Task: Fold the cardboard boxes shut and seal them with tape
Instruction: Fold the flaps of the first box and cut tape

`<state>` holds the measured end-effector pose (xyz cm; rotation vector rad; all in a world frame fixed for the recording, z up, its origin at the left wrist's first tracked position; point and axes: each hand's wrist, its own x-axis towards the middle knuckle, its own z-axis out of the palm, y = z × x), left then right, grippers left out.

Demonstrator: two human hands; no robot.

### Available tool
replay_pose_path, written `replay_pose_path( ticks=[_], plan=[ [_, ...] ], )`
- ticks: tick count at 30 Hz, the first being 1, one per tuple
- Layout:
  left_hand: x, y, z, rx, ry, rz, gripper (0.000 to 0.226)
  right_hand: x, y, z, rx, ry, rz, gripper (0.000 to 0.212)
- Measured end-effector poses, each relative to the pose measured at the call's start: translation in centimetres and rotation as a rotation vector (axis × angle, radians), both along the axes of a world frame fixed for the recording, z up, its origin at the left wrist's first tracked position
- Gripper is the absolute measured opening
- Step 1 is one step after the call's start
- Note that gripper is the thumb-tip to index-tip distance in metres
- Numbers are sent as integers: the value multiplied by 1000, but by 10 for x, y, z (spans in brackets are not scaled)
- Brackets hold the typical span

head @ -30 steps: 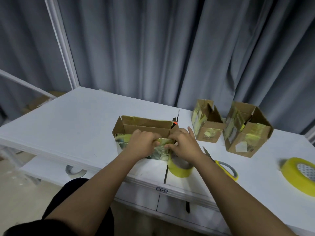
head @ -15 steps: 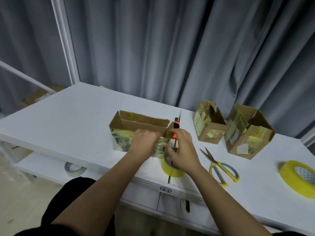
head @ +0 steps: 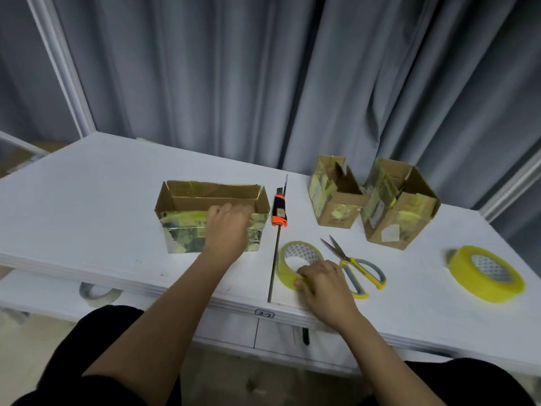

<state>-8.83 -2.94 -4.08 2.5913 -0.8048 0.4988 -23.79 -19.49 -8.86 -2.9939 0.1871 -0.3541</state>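
A white flat-topped bench (head: pixel 87 186) stands before grey pleated curtains (head: pixel 234 77). A grey tape ring (head: pixel 99 294) lies on the lower shelf (head: pixel 38 291) under the bench's left front edge, and a small handwritten label (head: pixel 264 314) sits mid-front edge.

Three cardboard boxes (head: pixel 211 215) (head: pixel 333 192) (head: pixel 399 204), two yellow tape rolls (head: pixel 288 273) (head: pixel 484 277), one scissors (head: pixel 355 266), one orange knife (head: pixel 279 210)

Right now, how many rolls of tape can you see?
3. One yellow roll lies under the right hand near the table's front edge; a second yellow roll lies at the far right of the table; a pale roll sits on the lower shelf, partly hidden.
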Motion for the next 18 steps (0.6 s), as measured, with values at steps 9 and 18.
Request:
replay_pose_path(
  ticks=[9, 18],
  plan=[
    [-4, 8, 2, 8, 55, -153, 20, 16, -4, 11, 151, -155, -84, 45],
    [0, 70, 20, 168, -68, -211, 38, 72, 15, 63, 191, -202, 159, 92]
  ],
)
